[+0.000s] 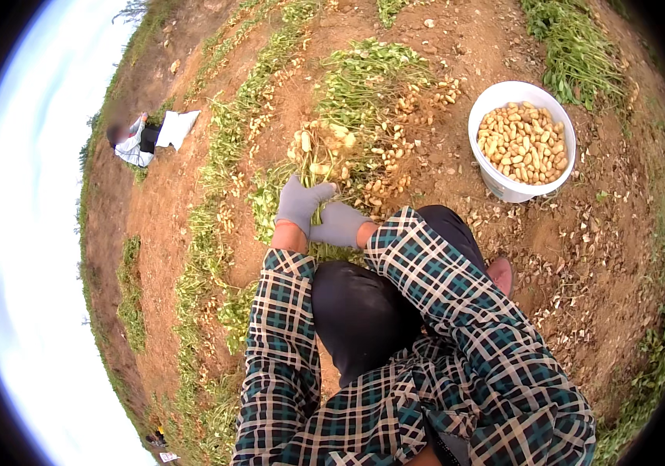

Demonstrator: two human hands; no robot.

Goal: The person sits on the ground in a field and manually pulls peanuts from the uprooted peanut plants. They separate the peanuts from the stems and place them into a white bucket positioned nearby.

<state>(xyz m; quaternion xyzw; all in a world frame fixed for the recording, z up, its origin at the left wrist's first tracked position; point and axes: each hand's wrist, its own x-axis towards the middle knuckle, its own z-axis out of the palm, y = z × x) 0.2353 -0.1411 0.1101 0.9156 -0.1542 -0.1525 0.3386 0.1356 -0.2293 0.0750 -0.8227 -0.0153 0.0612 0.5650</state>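
Observation:
Grey gloves cover both of my hands, which are close together over the plants in front of my knees. My left hand [303, 202] grips the stems of an uprooted peanut plant, whose cluster of peanut pods [324, 145] fans out just beyond the fingers. Close against it, my right hand [341, 224] is closed around the lower stems and leaves of the same bunch. Some fingers are hidden by the gloves and foliage. More peanut pods [389, 154] lie on the soil beside a pile of green peanut plants [367, 81].
A white plastic bucket [493, 175] holding many peanuts stands at the right. Rows of pulled peanut plants [216, 157] run along the left. Farther off, a person [133, 143] sits by a white sack [177, 129]. Another heap of plants [580, 55] lies at the upper right.

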